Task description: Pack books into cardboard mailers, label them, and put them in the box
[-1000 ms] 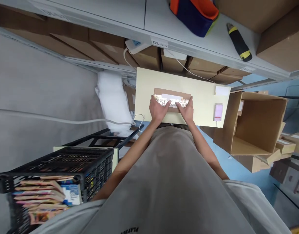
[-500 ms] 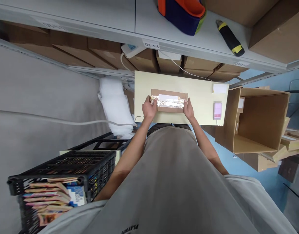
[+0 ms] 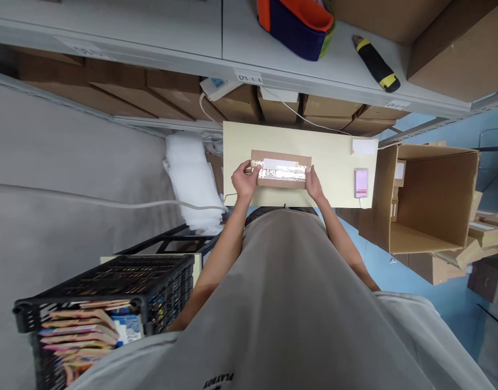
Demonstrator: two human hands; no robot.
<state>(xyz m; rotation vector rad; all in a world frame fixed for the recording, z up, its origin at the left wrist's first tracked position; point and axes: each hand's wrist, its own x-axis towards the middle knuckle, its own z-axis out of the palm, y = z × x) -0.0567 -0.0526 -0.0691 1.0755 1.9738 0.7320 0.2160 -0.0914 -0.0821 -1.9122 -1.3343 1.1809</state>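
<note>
A flat brown cardboard box (image 3: 279, 183) lies on the pale yellow table (image 3: 334, 162) in front of me. Glossy clear tape (image 3: 273, 172) runs along its top, over or beside a white label (image 3: 280, 163). My left hand (image 3: 244, 181) grips the box's left end, its thumb on the taped top and its fingers curled at the edge. At the opposite end my right hand (image 3: 313, 184) holds the right edge, thumb on top; its other fingers are partly hidden by the side.
A phone-like device (image 3: 361, 183) and white labels (image 3: 363, 147) lie at the table's right. Beyond stands a large open carton (image 3: 430, 200). White foam sheets (image 3: 192, 179) hang at left, above a black crate (image 3: 106, 281). A shelf overhead holds a tape dispenser (image 3: 295, 27) and a cutter (image 3: 377, 64).
My left hand has shifted slightly left at the box's end, its fingers more bent. The box and my right hand stay nearly in place; the view has tilted a little.
</note>
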